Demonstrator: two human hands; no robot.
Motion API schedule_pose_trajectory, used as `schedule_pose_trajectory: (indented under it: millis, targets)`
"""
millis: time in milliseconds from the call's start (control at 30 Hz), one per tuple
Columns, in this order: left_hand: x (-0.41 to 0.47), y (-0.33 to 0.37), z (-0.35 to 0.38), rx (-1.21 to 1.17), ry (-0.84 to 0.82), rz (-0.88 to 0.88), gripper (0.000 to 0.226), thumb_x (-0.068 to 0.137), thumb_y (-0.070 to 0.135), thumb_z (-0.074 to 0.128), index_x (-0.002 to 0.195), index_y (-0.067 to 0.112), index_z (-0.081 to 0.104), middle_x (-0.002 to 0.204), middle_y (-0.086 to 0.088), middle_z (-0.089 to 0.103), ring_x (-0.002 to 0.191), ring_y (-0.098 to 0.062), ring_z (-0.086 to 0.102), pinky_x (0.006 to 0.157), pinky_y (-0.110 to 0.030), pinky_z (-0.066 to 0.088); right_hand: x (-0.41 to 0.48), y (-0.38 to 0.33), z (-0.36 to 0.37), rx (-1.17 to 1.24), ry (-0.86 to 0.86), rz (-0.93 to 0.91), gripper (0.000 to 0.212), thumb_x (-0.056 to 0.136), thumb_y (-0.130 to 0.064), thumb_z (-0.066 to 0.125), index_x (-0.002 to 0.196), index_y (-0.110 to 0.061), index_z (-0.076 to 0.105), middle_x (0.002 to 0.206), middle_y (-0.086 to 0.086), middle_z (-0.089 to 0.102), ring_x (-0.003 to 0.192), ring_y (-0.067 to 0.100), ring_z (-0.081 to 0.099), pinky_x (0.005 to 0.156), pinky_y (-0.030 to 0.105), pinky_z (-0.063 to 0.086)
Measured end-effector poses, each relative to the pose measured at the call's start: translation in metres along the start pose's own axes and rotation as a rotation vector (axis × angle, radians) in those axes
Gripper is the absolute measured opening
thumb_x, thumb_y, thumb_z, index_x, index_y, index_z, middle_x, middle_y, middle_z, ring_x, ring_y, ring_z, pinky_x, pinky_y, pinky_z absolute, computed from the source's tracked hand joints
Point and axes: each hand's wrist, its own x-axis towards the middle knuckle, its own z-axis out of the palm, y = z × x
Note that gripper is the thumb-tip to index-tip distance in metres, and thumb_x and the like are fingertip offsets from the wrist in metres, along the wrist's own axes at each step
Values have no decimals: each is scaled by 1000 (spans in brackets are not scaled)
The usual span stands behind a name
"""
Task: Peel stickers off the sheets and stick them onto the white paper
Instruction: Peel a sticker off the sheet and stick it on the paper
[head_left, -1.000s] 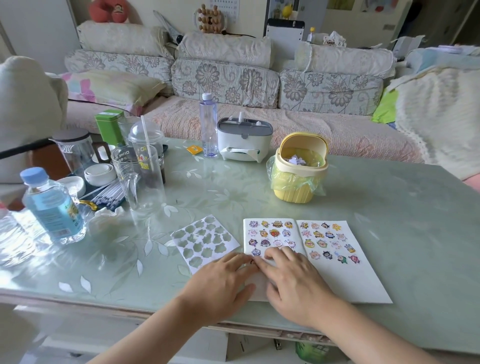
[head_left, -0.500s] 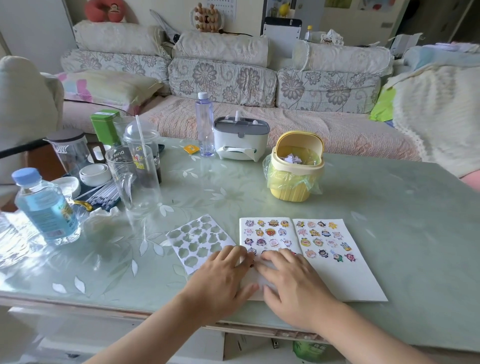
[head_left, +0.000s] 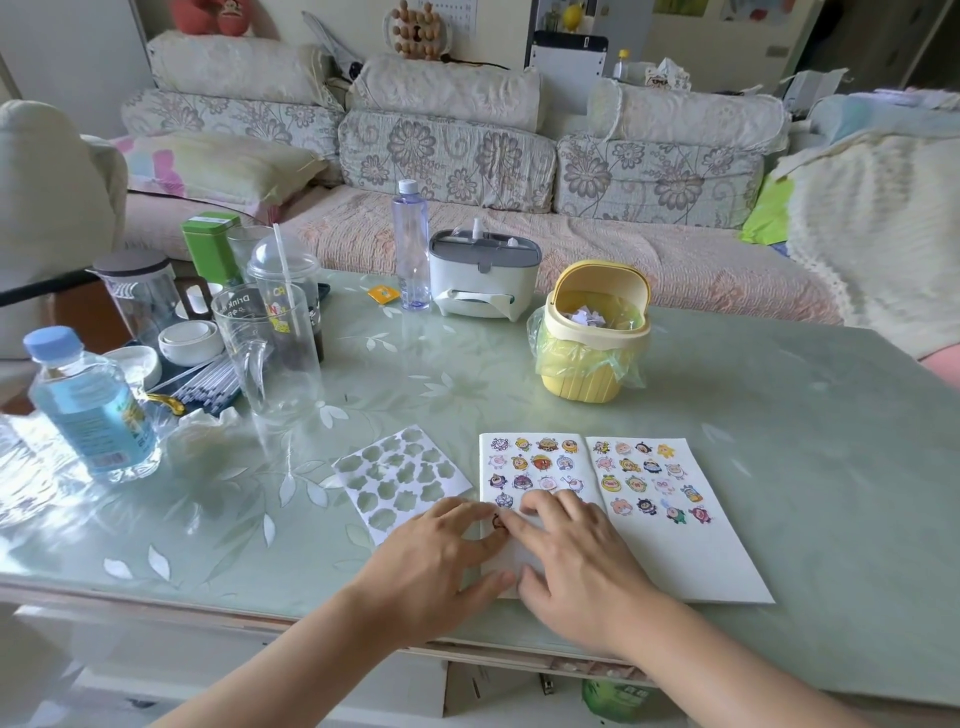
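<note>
A white paper (head_left: 675, 551) lies open near the table's front edge, with several small cartoon stickers stuck in rows on both of its pages. Left of it lies a used sticker sheet (head_left: 400, 478) full of empty cut-outs. My left hand (head_left: 441, 561) rests flat at the paper's left edge, its fingertips at a small dark-outlined sticker (head_left: 497, 519). My right hand (head_left: 571, 561) lies flat on the left page, its straight fingers pressing down right beside that sticker. The lower part of the left page is hidden under both hands.
A yellow mini bin (head_left: 592, 338) with a green liner stands behind the paper. A grey-white box (head_left: 483, 280) and a clear bottle (head_left: 411, 244) stand further back. Cups, a glass jug (head_left: 270, 358) and a blue-capped bottle (head_left: 88, 405) crowd the left side.
Both hands stay on the left page at the same spot; only the camera view has shifted slightly.
</note>
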Motion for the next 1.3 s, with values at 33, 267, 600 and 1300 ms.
schedule_pose_trajectory:
  millis: [33,267,600,1300]
  targets:
    - [0,0,0,-8,-2,-5,58,98,65,30,118,30,72,129,3,65,117,-15,60,81,-27,58,1,0,0,-6,-7,-2,62,84,-43,40,143,-27,46,121,-4,46,111,22,45,93,40,45]
    - [0,2,1,-13,39,9,39,92,41,48,114,22,75,121,8,70,110,-10,64,91,-18,48,-3,4,4,11,48,-20,54,84,-40,46,134,-24,60,121,-6,54,110,19,52,95,36,49]
    - [50,5,2,-111,119,-165,37,96,29,34,104,18,69,110,5,63,99,-18,59,81,-34,53,13,50,-21,338,152,205,45,100,-27,40,143,-18,53,149,-5,47,139,13,38,115,19,22]
    - [82,2,35,90,-277,-256,90,75,48,-23,158,18,-3,166,4,-10,152,-12,-13,122,-33,-8,25,41,8,-11,-231,140,93,78,-63,-19,156,-14,-17,162,2,-28,147,16,-30,122,37,-15]
